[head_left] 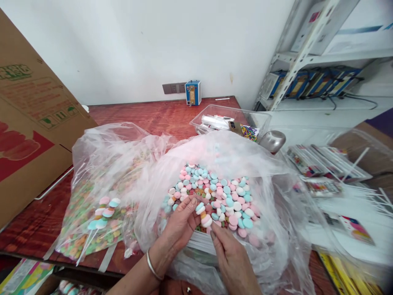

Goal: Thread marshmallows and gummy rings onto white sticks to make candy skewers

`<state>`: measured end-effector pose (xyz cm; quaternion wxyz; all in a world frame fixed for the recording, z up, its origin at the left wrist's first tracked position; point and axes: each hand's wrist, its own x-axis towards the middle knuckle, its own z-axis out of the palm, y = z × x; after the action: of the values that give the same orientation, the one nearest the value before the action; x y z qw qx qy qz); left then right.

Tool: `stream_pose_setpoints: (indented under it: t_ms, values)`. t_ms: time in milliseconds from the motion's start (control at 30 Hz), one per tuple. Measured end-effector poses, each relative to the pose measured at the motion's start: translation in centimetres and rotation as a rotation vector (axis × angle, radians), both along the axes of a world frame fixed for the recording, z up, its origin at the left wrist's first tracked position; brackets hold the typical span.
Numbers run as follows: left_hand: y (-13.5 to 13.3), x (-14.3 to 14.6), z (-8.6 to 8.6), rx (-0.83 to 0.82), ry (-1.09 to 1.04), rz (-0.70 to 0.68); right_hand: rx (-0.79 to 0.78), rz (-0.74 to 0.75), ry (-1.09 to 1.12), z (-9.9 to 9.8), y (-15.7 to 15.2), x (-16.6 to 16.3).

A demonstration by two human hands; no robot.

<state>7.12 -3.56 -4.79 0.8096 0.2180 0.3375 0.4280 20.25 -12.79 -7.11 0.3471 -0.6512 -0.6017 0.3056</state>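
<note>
Short stack of pink, white and pale-blue candy discs (203, 214) at the fingertips

I see the bare left hand (181, 221), a silvery bangle (149, 264) at its wrist, with thumb and fingers closed on the stack. The bare right hand (231, 250) has its fingertips at the stack's lower end; whether they grip it, I cannot tell. Just beyond lies a loose heap of pastel discs (236, 197) in a crumpled, translucent plastic bag (254, 157). To the left, two similar stacks on white sticks (105, 213) rest on a clear bag of green and orange rings (101, 141). Farther back stands a clear plastic tub (260, 122).
</note>
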Motion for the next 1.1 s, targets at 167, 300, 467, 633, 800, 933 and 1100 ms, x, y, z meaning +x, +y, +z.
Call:
stream_pose_setpoints:
  t_ms: [167,300,467,633,800,933,1100]
  values:
    - [-1.1,2.1,0.4,-0.106,-0.102,0.103,0.008,-0.085,-0.064,-0.4,-0.7,-0.5]
    - [-1.9,2.8,0.3,-0.108,-0.089,0.121,0.026,-0.107,-0.127,-1.2,-1.3,-1.1]
    - [-3.0,3.2,-0.3,-0.059,-0.104,0.122,-0.019,-0.113,-0.074,-1.7,-0.9,-1.7]
    - [-3.4,3.3,-1.6,0.0,-0.019,0.099,-0.116,-0.087,0.276,-1.1,0.4,-1.3]
    - [0.1,-0.2,-2.2,0.385,0.552,0.096,-0.484,-0.27,1.071,-0.4,0.7,0.4]
    - [3.4,-3.7,-2.5,0.948,1.245,0.004,-0.533,-0.355,1.255,-0.1,0.4,1.3]
    - [4.6,-4.2,-3.0,1.117,1.482,-0.163,-0.503,-0.389,1.262,-0.1,0.3,1.4]
